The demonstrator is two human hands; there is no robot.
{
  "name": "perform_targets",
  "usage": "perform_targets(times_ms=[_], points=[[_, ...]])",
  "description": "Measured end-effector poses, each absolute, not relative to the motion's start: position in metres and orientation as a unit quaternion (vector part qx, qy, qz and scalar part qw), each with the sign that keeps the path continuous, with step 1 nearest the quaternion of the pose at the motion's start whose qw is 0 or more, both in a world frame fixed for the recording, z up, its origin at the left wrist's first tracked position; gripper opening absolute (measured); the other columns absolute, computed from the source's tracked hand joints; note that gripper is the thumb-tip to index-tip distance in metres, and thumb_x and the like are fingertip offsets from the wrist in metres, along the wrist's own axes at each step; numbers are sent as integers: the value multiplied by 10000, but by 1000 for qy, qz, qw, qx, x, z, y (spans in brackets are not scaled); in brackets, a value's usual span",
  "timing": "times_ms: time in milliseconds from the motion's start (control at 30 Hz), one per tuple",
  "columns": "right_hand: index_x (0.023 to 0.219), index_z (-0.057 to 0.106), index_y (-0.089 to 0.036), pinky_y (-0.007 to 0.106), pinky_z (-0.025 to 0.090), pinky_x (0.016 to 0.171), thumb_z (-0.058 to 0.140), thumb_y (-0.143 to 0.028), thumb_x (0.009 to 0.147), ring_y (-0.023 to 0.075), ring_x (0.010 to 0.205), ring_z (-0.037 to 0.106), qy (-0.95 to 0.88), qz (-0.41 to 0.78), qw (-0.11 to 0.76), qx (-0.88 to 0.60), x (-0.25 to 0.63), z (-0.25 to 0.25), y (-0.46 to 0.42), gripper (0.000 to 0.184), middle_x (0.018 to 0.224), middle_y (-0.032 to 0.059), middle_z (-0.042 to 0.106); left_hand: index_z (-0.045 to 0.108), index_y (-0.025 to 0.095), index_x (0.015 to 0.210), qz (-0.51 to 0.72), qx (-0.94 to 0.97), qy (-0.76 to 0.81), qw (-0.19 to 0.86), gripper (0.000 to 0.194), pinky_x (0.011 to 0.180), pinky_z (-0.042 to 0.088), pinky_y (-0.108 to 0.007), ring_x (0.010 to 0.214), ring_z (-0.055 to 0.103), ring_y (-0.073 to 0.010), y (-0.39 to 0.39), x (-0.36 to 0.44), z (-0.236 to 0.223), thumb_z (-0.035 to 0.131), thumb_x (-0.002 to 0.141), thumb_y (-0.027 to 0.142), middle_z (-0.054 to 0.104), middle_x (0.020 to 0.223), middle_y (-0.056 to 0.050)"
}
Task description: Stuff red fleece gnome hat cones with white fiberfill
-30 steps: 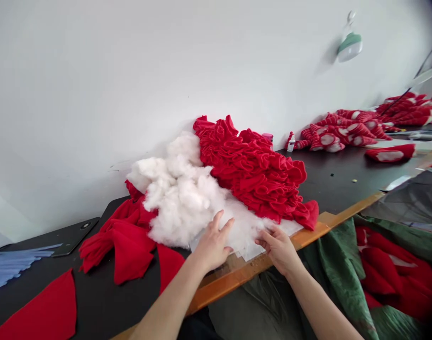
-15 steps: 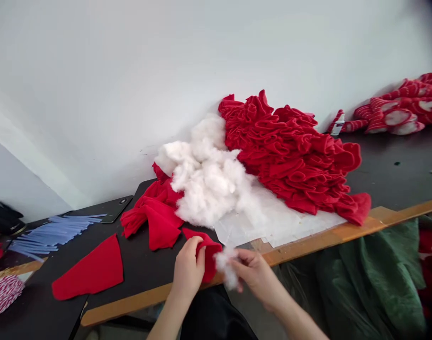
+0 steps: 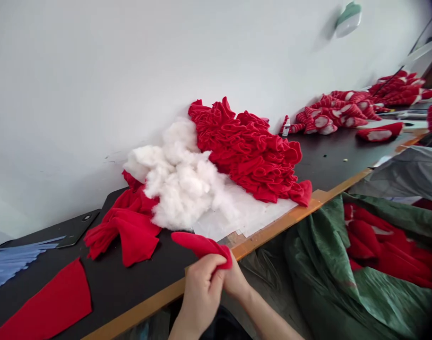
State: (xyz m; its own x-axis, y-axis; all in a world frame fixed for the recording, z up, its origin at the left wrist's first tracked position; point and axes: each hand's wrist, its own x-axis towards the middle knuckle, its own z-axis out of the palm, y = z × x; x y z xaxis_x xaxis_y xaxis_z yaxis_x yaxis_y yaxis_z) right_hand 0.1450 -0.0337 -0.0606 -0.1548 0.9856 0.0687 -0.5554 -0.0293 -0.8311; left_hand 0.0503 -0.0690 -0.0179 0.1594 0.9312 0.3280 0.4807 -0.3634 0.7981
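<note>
item one: red cloth piece (image 3: 198,243), long, rounded at its far end, held out before the body over the wooden front edge (image 3: 152,302) of the dark table (image 3: 159,278); the far end points forward and left.

item two: left hand (image 3: 203,278), closed around the near end of the piece, thumb laid along the cloth.

item three: right hand (image 3: 234,278), pressed to that same end from the other side; its fingers are hidden, so whether they are spread or pinched cannot be told.

item four: white fluff (image 3: 185,182), one loose heap beyond the hands, partly on a white sheet (image 3: 251,215).

item five: red heap (image 3: 247,156), many folds of cloth, just right of the fluff; loose red cloth (image 3: 131,226) at its left.

handling notes: the step in hand appears to be working filling into the piece from its near end (a judgement, as the opening is out of sight). it calls for a firm left grip that leaves the mouth roomy, and small, even pushes of the right fingertips toward the far end. filling rammed in at once could lump; fingers drawn out quickly could drag it back.
</note>
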Motion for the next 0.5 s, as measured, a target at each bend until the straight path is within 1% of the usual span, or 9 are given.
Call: perform_targets(times_ms=[67,133,167,233,300,333,400,433,500], points=[[585,613,-193,252,486,534,688,-321,665,145,539,555,-398,639,590,-292,149,-56,-31,168,548,-15,593,666,227,813,406,725,485,273,144,666,444,-243,691,596,-161,-74,52,-16,525,824,199,644,743,-30],[708,673,-200,291,535,656,692,-325,690,186,671,630,-411,637,588,-281,148,-52,-30,128,669,10,666,650,225,833,480,652,527,258,90,684,446,-247,720,587,-162,-75,49,-19,565,813,248,619,753,-31],[800,692,-204,316,544,727,702,-326,695,208,759,654,-419,640,582,-275,145,-51,-30,161,760,28,696,632,223,884,540,579,552,262,108,711,453,-253,769,594,-169,-74,47,-21,586,804,280,619,793,-36],[953,689,-208,367,544,811,677,-364,729,248,891,666,-436,645,565,-272,137,-53,-35,274,921,67,713,570,219,1018,650,403,559,320,263,762,472,-283,875,609,-194,-68,45,-26,608,791,346,627,894,-57],[1018,674,-193,400,550,812,607,-404,779,279,944,660,-463,636,548,-285,130,-58,-42,326,984,98,707,482,223,1129,711,251,503,423,397,776,493,-323,925,625,-219,-60,46,-30,609,789,385,634,956,-78],[1027,672,-182,413,546,821,601,-388,781,295,972,649,-487,620,540,-296,129,-61,-47,330,1006,111,700,448,232,1154,730,193,469,458,438,768,503,-337,920,635,-226,-56,47,-30,622,781,382,637,961,-78],[1043,672,-171,445,498,908,628,-307,755,322,1077,590,-545,568,533,-310,130,-65,-54,321,1092,128,667,427,240,1155,762,123,422,476,490,758,515,-354,907,647,-236,-51,47,-29,674,745,341,641,966,-76],[1056,672,-181,445,446,978,633,-254,749,316,1144,544,-569,554,530,-298,133,-66,-57,318,1147,121,641,440,229,1144,768,109,409,481,497,761,517,-359,914,647,-244,-50,46,-27,695,727,321,643,980,-85],[1157,623,-211,414,293,1098,557,-186,809,260,1278,416,-582,618,505,-156,134,-63,-59,355,1273,94,560,486,189,1110,760,109,393,507,480,772,520,-362,948,640,-264,-52,44,-23,716,707,309,639,1034,-122]])
